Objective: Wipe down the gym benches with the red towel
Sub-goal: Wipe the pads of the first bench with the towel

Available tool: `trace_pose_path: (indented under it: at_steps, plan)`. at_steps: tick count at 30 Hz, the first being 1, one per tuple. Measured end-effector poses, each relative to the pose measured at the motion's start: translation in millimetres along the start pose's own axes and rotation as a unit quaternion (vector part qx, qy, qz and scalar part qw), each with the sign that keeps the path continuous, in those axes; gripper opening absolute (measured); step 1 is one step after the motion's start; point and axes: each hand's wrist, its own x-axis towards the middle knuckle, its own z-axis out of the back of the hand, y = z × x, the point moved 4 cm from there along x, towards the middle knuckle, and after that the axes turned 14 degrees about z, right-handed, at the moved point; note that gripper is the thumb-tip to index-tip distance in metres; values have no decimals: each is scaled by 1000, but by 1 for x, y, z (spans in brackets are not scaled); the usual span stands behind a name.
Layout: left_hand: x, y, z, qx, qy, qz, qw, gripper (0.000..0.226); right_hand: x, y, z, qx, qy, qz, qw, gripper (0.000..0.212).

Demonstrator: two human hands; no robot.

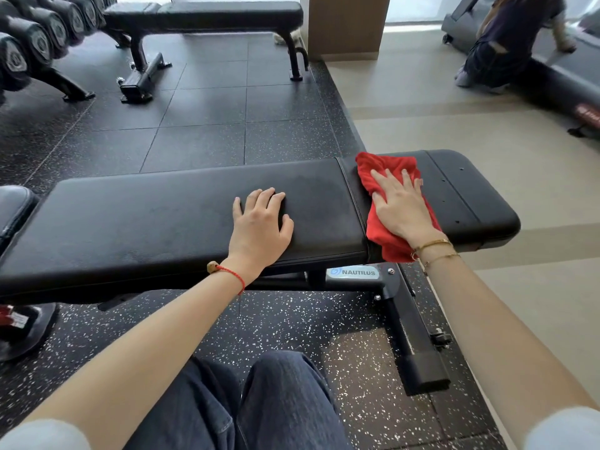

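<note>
Gym floor was black rubber tile (201, 105) with white speckle, meeting a beige floor (454, 131) on the far right side of the near bench. Near bench (162, 219), a black padded Nautilus adjustable one, ran left to right across the view; label (352, 273) sat on its frame under the pad seam. Long back pad took up most of it, the short seat pad (467, 190) sat at its right end. Second flat bench (207, 13) stood well beyond the near bench, with a dumbbell rack (35, 40) to that one's left. Wooden pillar (347, 24) stood behind it on the right. Another person (506, 40) crouched by a treadmill (558, 79), far right of the near bench. Red towel (394, 209) lay bunched on the near bench, across the seam onto the seat pad, its near edge draped over the pad's front. Right hand (401, 206) lay flat on the towel, fingers straight and spread, pressing it down, not gripping; two thin gold bracelets at the wrist. Left hand (261, 222) rested palm-down on the back pad just left of the towel, fingers loosely bent, holding nothing; red cord bracelet on that wrist. Both forearms reached forward over the wearer's dark jeans (259, 404).
</note>
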Motion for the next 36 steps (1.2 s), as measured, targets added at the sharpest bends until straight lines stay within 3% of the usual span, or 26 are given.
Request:
trace_pose_path:
  at_steps: [18, 27, 36]
  plan:
    - [1, 0, -1, 1, -6, -8, 1000, 45, 1, 3, 1, 9, -3, 5, 1000, 51]
    - [-1, -59, -4, -37, 37, -40, 998, 51, -4, 7, 5, 18, -5, -10, 1000, 51]
    - [2, -83, -16, -37, 36, 27, 998, 50, -4, 3, 3, 25, -23, 9, 999, 51]
